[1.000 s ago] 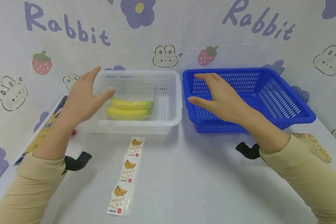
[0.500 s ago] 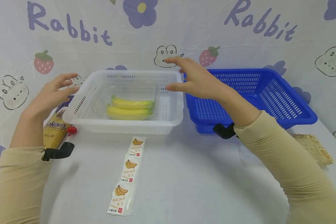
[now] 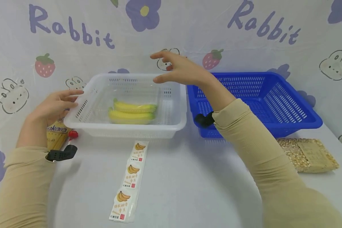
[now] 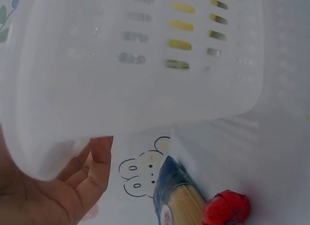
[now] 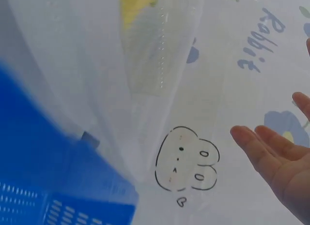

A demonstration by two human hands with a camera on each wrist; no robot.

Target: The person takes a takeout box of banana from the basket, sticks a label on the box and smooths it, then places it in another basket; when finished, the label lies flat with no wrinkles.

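My left hand (image 3: pixel 52 106) is at the left rim of a white plastic basket (image 3: pixel 125 127), fingertips right at the edge; in the left wrist view its bent fingers (image 4: pixel 92 174) show beyond the rim. My right hand (image 3: pixel 180 69) hovers over the white basket's back right corner, thumb and fingers spread, holding nothing. Inside that basket lies a clear plastic box with two yellow bananas (image 3: pixel 132 117). To the right stands a blue plastic basket (image 3: pixel 299 107), partly behind my right forearm.
A strip of banana stickers (image 3: pixel 128 182) lies in front of the white basket. At left are a pasta bag (image 3: pixel 57 134) and a red-topped object (image 3: pixel 73 134). A vacuum-packed block of grains (image 3: pixel 309 155) lies near the blue basket. A printed cloth hangs behind.
My left hand has moved left and down from over the white basket to its left rim. My right hand has moved left from over the blue basket toward the white one.
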